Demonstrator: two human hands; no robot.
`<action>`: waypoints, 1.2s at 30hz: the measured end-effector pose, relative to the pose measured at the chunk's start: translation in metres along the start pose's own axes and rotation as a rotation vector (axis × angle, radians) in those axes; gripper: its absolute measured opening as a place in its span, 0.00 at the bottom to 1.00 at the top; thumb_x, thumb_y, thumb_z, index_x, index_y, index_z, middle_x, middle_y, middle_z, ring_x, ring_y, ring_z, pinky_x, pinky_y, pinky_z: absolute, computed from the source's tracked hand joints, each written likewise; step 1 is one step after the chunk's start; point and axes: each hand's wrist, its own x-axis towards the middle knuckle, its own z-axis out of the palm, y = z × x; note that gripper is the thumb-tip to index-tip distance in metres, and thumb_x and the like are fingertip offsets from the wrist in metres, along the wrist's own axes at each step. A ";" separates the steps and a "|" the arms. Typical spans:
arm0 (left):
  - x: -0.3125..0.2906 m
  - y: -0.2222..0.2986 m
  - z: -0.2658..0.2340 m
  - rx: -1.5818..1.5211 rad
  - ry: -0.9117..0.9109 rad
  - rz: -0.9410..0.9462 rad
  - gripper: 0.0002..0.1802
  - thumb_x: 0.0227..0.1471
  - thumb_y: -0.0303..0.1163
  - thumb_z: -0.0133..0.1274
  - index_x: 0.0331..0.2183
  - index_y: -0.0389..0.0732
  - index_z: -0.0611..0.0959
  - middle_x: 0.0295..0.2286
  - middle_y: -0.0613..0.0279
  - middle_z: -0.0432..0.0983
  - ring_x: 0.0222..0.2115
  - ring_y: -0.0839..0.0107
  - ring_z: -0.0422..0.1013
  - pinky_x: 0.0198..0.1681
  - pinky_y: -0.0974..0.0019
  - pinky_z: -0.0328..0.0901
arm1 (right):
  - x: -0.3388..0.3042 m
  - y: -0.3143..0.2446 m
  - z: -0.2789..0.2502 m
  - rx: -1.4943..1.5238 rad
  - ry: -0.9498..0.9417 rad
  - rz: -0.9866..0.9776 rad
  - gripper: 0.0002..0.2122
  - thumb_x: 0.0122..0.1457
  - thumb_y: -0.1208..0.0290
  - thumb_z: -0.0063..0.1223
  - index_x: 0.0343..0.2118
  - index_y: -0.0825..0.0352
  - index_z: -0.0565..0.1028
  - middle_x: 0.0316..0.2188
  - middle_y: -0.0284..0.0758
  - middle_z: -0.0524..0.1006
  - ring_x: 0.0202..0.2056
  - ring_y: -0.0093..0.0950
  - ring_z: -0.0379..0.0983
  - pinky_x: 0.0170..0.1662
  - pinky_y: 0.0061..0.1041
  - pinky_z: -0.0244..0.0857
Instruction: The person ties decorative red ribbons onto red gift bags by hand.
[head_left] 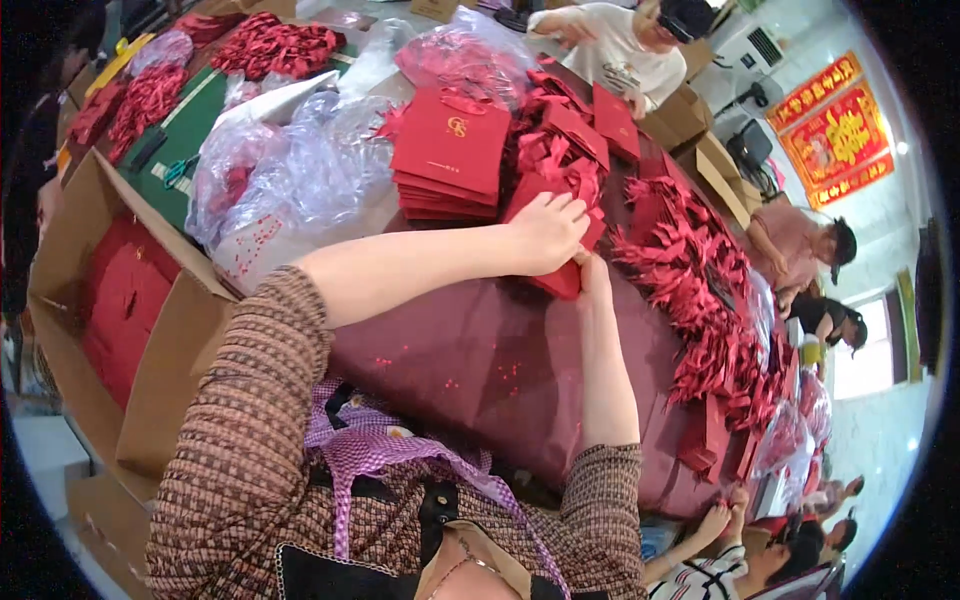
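Note:
Both my hands are together over the table's middle, on a red paper gift bag (556,285). My left hand (548,235) reaches across from the left with its fingers curled over the bag's upper part. Just below and to the right, my right hand (592,275) pinches the bag's side edge; its fingertips are partly hidden. Left of my hands stands a neat stack of red gift bags (449,150) with gold print. A looser pile of red bags with ribbons (565,150) lies just beyond my hands.
A long heap of red ribboned bags (690,290) runs along the right side. Clear plastic sacks (310,180) lie at the left, near an open cardboard box (185,370) holding red bags. Scissors (178,172) rest on a green mat (190,130). Other people sit around the dark red table (450,350).

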 end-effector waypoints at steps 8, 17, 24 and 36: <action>-0.002 -0.021 0.066 0.164 0.123 -0.112 0.26 0.56 0.39 0.43 0.53 0.37 0.70 0.56 0.52 0.62 0.59 0.57 0.55 0.59 0.48 0.50 | 0.003 0.001 0.007 -0.004 -0.007 0.097 0.19 0.56 0.70 0.56 0.49 0.73 0.72 0.47 0.38 0.75 0.46 0.29 0.73 0.50 0.30 0.66; 0.004 -0.036 0.066 0.061 0.005 -0.221 0.25 0.59 0.41 0.40 0.54 0.38 0.69 0.57 0.55 0.62 0.59 0.58 0.56 0.60 0.50 0.48 | -0.033 0.005 0.018 0.045 0.056 -0.042 0.24 0.58 0.62 0.56 0.50 0.77 0.69 0.45 0.41 0.74 0.44 0.30 0.73 0.49 0.29 0.67; 0.006 -0.044 0.068 0.112 -0.048 -0.154 0.26 0.58 0.42 0.41 0.53 0.37 0.70 0.55 0.52 0.64 0.57 0.56 0.58 0.58 0.46 0.51 | -0.048 0.003 -0.004 -0.684 0.219 -0.382 0.28 0.59 0.61 0.54 0.55 0.80 0.62 0.52 0.53 0.69 0.54 0.36 0.67 0.56 0.30 0.59; 0.012 -0.046 0.068 0.343 0.059 0.054 0.23 0.52 0.39 0.48 0.47 0.36 0.74 0.47 0.53 0.72 0.48 0.59 0.67 0.50 0.51 0.59 | 0.035 0.005 0.013 -1.070 0.291 -0.951 0.17 0.56 0.74 0.46 0.49 0.74 0.68 0.49 0.53 0.69 0.52 0.48 0.65 0.55 0.39 0.59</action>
